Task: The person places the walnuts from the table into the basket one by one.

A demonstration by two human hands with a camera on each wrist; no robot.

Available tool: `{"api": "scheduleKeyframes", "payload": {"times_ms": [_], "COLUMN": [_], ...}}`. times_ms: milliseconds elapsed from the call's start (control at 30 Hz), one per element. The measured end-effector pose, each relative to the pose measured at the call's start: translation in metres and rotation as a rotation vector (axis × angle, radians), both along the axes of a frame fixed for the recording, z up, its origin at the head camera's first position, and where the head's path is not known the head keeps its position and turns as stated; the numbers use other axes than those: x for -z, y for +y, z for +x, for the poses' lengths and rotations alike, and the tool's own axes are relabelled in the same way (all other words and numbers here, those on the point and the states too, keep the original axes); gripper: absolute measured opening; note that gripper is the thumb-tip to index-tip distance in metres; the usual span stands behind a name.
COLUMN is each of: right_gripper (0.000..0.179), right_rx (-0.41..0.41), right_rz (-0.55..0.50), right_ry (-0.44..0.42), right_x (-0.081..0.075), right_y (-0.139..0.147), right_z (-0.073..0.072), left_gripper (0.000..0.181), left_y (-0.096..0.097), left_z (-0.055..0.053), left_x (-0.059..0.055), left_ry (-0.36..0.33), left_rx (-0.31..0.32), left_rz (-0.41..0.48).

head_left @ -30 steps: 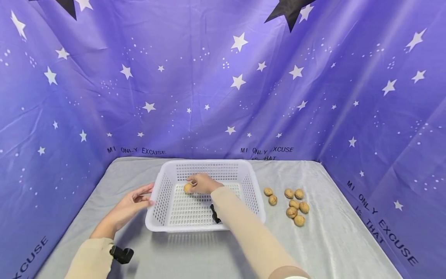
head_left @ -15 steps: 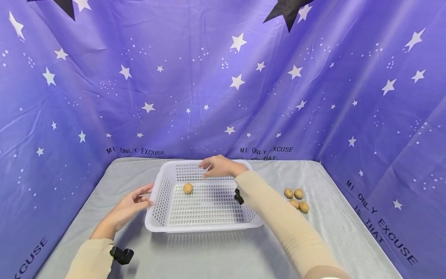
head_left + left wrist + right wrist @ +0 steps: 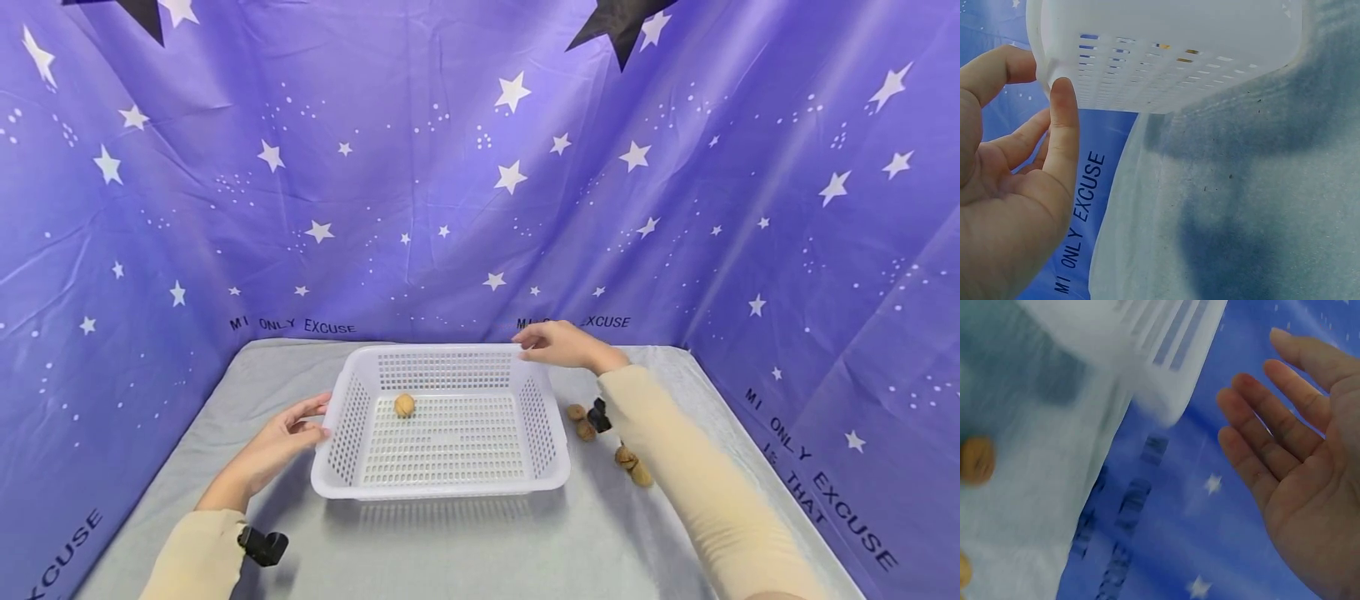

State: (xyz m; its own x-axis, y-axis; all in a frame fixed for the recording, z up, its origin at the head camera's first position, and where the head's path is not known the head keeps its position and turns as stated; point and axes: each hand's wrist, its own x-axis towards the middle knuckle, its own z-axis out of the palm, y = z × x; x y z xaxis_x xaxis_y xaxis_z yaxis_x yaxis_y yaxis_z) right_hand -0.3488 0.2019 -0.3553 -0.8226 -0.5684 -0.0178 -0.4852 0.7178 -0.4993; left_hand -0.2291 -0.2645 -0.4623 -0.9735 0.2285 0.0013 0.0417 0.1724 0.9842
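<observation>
A white plastic basket (image 3: 442, 490) with slotted walls sits on the grey cloth. At its left rim is my left hand (image 3: 273, 446), thumb and index fingertips holding the edge; the left wrist view shows the thumb (image 3: 1063, 125) against the rim. One walnut (image 3: 404, 406) lies inside, towards the back left. My right hand (image 3: 562, 343) hovers by the back right corner, and its loosely spread fingers hold nothing in the right wrist view. Right of the basket lie more walnuts (image 3: 585, 429), (image 3: 977, 460), some of them hidden under the right sleeve.
Another pair of walnuts (image 3: 626, 457) sits beside the right forearm. A grey cloth (image 3: 450, 550) covers the table. Purple star-print curtains (image 3: 420, 208) enclose its back and sides. Each wrist carries a small black camera (image 3: 262, 546).
My right hand has let go of the walnut inside the basket, lifted, and moved right past the back right rim. The left hand and the basket have stayed in place.
</observation>
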Motion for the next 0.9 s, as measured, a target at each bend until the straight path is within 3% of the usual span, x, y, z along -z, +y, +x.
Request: {"api": "scheduleKeyframes", "payload": {"times_ms": [233,400,633,900], "right_gripper": [0.039,0.041,0.043,0.035], "right_rx": [0.096,0.141,0.195,0.208], "right_rz": [-0.006,-0.035,-0.038,-0.045], "right_ry": [-0.008,-0.072,-0.159,-0.184], "right_x": [0.016,0.048,0.097,0.110], "right_y": [0.053,0.079,0.096,0.098], "right_z": [0.002,0.007,0.017,0.025], "left_gripper": [0.072,0.072,0.072,0.072], "left_y": [0.000,0.000,-0.001,0.000], "left_z": [-0.001,0.000,0.000,0.001], "left_x": [0.002,0.004,0.006,0.005], "left_ry": [0.007,-0.015,-0.001,0.003], "left_rx": [0.003,-0.019,-0.022,-0.008], "left_rz": [-0.008,-0.023,-0.033,-0.004]}}
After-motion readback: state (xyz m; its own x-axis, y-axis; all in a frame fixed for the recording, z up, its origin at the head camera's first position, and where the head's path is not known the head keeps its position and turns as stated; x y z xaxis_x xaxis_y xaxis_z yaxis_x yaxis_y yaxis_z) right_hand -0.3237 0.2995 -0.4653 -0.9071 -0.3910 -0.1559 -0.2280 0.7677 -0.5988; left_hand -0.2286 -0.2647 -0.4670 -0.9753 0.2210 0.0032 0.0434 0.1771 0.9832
